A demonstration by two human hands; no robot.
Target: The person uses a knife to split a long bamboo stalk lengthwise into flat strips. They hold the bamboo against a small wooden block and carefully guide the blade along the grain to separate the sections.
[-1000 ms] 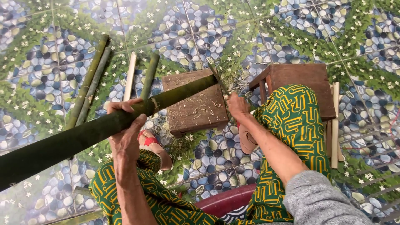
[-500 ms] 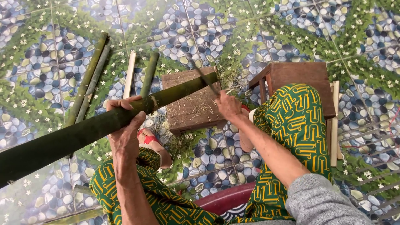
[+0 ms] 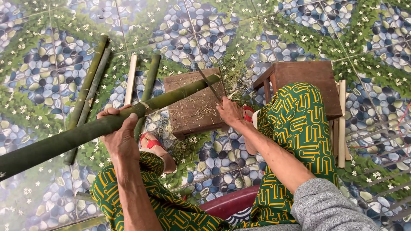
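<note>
**Operator A:** Report the hold on the workpiece.

**Operator B:** The left hand grips the long green bamboo pole near its middle, fingers wrapped fully round the stem. The pole lies at a slant: its far end rests on the low wooden block, its near end runs out of view at lower left.

**Operator A:** And the cutting side?

**Operator B:** The right hand is closed round the handle of a dark, narrow knife. The blade stands at the pole's far end, over the block. Whether the edge has entered the end face cannot be told from this view.

**Operator A:** Assess progress.

**Operator B:** Judged from the layout, work is partly done. Fine shavings and fibres lie on the block and on the patterned floor beside it. Pale split strips lie beside the brown stool at right. One pale strip and several green bamboo lengths lie on the floor at left. The held pole appears whole along its visible length, so its splitting appears to remain, and the green lengths at left look unprocessed.
</note>
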